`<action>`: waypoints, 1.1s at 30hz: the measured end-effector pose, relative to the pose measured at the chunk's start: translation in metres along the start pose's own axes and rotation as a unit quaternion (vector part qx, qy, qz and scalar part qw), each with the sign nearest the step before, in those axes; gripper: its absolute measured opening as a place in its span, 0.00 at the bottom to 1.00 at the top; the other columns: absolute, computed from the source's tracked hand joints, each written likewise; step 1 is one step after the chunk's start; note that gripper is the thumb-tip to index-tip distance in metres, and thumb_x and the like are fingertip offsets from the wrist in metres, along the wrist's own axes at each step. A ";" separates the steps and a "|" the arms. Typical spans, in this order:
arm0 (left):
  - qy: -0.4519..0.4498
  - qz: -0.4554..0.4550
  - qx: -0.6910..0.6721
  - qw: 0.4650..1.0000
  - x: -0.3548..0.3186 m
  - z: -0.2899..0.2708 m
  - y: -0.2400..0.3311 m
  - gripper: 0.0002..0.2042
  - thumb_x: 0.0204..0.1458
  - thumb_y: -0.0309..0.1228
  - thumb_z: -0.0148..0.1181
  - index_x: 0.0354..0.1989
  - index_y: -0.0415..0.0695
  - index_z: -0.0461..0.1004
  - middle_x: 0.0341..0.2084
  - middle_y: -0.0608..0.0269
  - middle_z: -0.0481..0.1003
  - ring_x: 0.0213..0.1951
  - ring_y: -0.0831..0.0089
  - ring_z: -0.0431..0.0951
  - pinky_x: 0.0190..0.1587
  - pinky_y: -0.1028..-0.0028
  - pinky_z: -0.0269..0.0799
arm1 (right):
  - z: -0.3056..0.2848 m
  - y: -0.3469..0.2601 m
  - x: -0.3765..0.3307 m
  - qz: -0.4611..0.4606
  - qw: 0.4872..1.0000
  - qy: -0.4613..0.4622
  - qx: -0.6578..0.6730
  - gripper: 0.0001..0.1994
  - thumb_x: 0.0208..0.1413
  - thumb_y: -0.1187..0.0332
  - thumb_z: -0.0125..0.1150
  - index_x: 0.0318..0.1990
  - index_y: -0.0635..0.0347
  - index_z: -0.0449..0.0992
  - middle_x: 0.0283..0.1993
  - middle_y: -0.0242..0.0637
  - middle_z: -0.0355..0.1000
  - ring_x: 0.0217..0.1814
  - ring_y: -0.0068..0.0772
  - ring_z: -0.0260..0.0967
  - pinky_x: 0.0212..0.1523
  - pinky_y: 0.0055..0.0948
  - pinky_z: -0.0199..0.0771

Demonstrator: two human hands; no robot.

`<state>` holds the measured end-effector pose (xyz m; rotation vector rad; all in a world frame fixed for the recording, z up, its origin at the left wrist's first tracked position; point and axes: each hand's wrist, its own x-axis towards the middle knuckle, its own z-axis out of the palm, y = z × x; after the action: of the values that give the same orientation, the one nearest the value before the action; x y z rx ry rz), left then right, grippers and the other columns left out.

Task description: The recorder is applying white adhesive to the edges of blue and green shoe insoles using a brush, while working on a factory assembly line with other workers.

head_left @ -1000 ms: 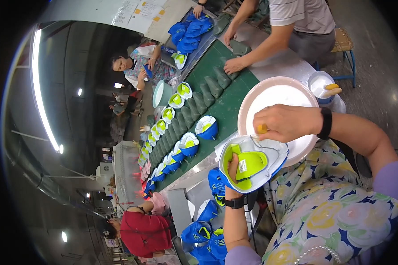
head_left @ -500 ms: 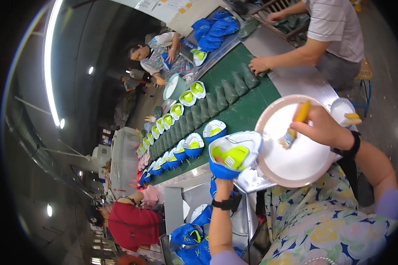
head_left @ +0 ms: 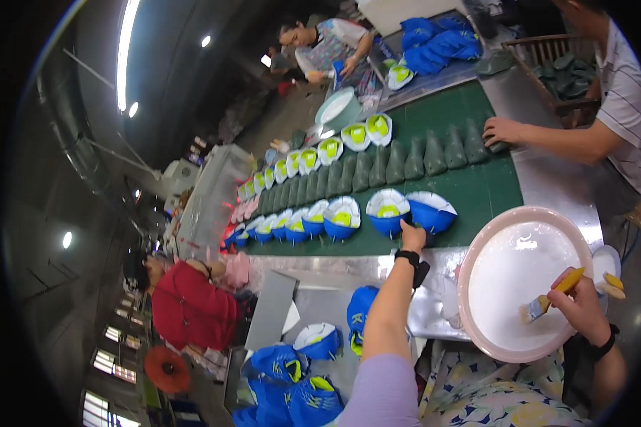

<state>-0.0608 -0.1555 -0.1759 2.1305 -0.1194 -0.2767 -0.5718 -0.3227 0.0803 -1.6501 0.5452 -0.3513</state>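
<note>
- The blue shoe upper, which was held close to the body in the left hand half a second ago, is now set down on the green conveyor belt, at the near end of the row of blue uppers.
- The left arm is now stretched far forward; the left hand is laid on the rim of this upper, fingers bent over its edge, but it cannot be told if they grip it.
- The brush with the yellow handle was lifted above the basin before; now its bristles are lowered onto the white inside of the pink basin.
- The right hand is closed around the brush handle, at the right rim of the basin.
- The basin is seen at the same place on the metal table, in front of the person.
- Another person's hand is placed on the dark green lasts at the far side of the belt.
- Blue uppers are heaped in a pile below the table.
</note>
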 end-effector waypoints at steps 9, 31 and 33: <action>-0.274 0.111 -0.036 0.955 -0.153 -0.229 0.182 0.22 0.58 0.16 0.47 0.62 0.40 0.68 0.50 0.57 0.76 0.46 0.69 0.80 0.50 0.70 0.77 | 0.027 -0.024 0.036 -0.135 0.986 0.014 -0.097 0.07 0.56 0.73 0.65 0.39 0.66 0.74 0.34 0.37 0.73 0.33 0.28 0.72 0.37 0.26 0.71; -0.103 0.359 0.337 0.864 -0.268 -0.304 0.031 0.25 0.48 0.17 0.51 0.56 0.48 0.74 0.52 0.51 0.75 0.55 0.51 0.74 0.58 0.61 0.71 | 0.028 -0.022 0.011 -0.215 0.963 -0.061 -0.150 0.09 0.54 0.70 0.67 0.36 0.64 0.73 0.34 0.45 0.74 0.33 0.43 0.73 0.37 0.34 0.73; 0.028 0.374 0.301 0.877 -0.256 -0.323 0.054 0.23 0.48 0.17 0.50 0.55 0.44 0.74 0.47 0.50 0.77 0.54 0.51 0.75 0.58 0.61 0.70 | 0.012 -0.008 0.015 -0.225 0.955 -0.020 -0.191 0.10 0.54 0.69 0.68 0.37 0.62 0.73 0.35 0.44 0.74 0.33 0.43 0.73 0.37 0.35 0.73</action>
<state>-0.2286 0.1283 0.0773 2.4961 -1.0898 0.3277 -0.5513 -0.3200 0.0852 -2.1560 0.2059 -0.5696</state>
